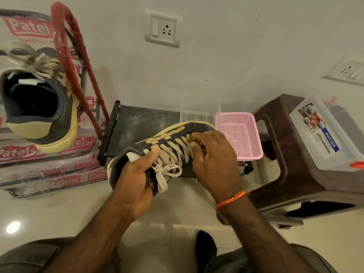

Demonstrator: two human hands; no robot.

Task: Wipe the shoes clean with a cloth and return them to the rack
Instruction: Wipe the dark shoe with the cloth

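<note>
A black sneaker with cream laces and a yellow sole is held in front of me over a low black rack. My left hand grips its heel and collar, thumb by the tongue. My right hand is curled round a small brownish cloth, pressed against the laces near the toe. Only a bit of the cloth shows. The matching sneaker rests on stacked packages at the left, its opening toward me.
Stacked red-and-white printed packages and a red-wrapped hoop stand at the left. A pink mesh basket sits behind the held shoe, a brown plastic stool with a clear lidded box at the right. Wall sockets lie above.
</note>
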